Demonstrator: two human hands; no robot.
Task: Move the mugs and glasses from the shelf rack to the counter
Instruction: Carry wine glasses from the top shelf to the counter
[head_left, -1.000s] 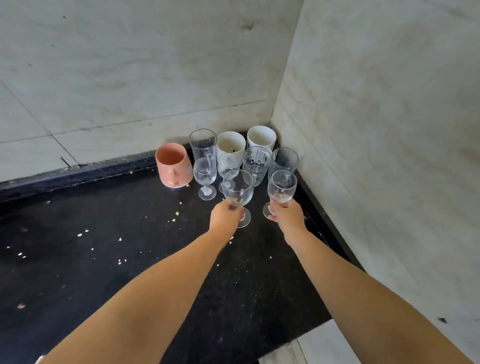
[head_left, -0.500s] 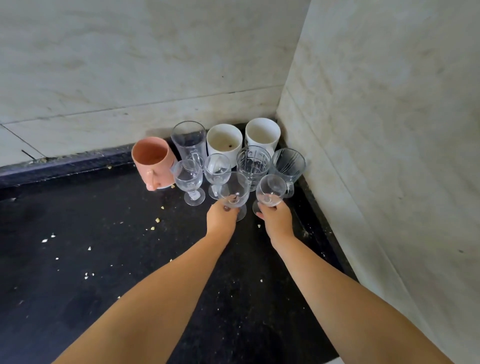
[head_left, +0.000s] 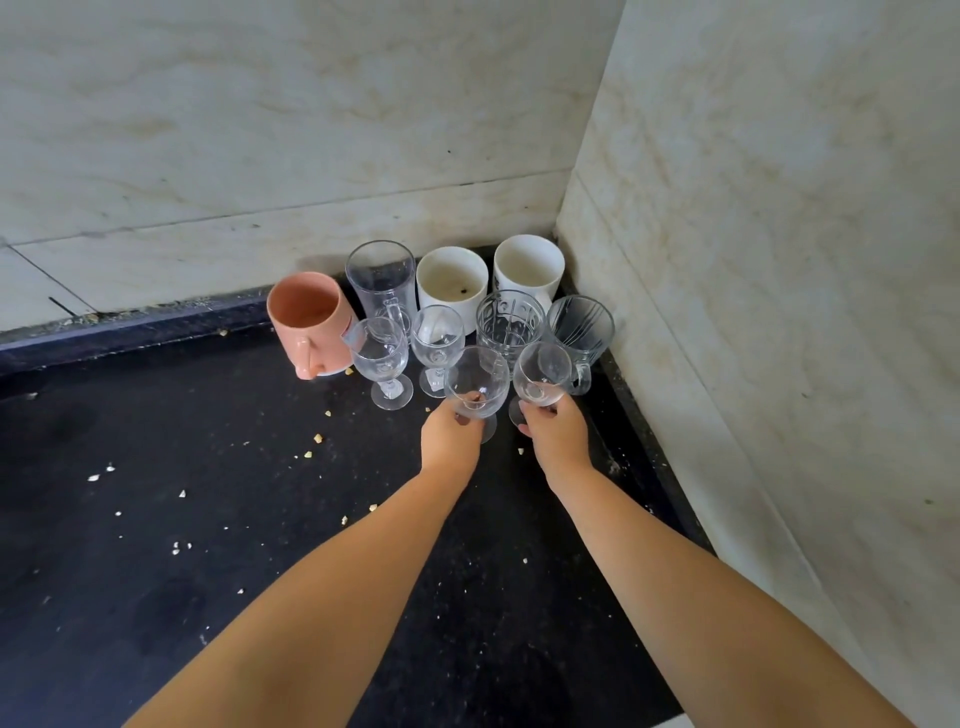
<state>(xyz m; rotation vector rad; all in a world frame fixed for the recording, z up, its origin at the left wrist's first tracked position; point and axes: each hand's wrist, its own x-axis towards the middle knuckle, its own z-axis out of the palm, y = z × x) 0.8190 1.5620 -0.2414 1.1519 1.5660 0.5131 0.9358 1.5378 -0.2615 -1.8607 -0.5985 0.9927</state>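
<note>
My left hand (head_left: 451, 441) grips the stem of a clear wine glass (head_left: 478, 382), and my right hand (head_left: 558, 436) grips a second wine glass (head_left: 543, 371). Both glasses stand upright with their feet on or just above the black counter (head_left: 208, 519), in front of the cluster in the corner. Behind them are two more stemmed glasses (head_left: 382, 356) (head_left: 438, 338), a tall glass mug (head_left: 382, 283), a patterned tumbler (head_left: 509, 319), a ribbed glass mug (head_left: 581, 327), two white mugs (head_left: 451, 283) (head_left: 527, 267) and a pink mug (head_left: 311, 322).
Pale marble walls (head_left: 779, 260) close the corner behind and to the right of the cluster. Light crumbs (head_left: 317, 439) are scattered over the counter to the left. The counter's front edge (head_left: 670, 719) shows at the bottom right.
Both hands have carried their wine glasses forward and down toward the corner cluster. The view has moved closer to the corner.
</note>
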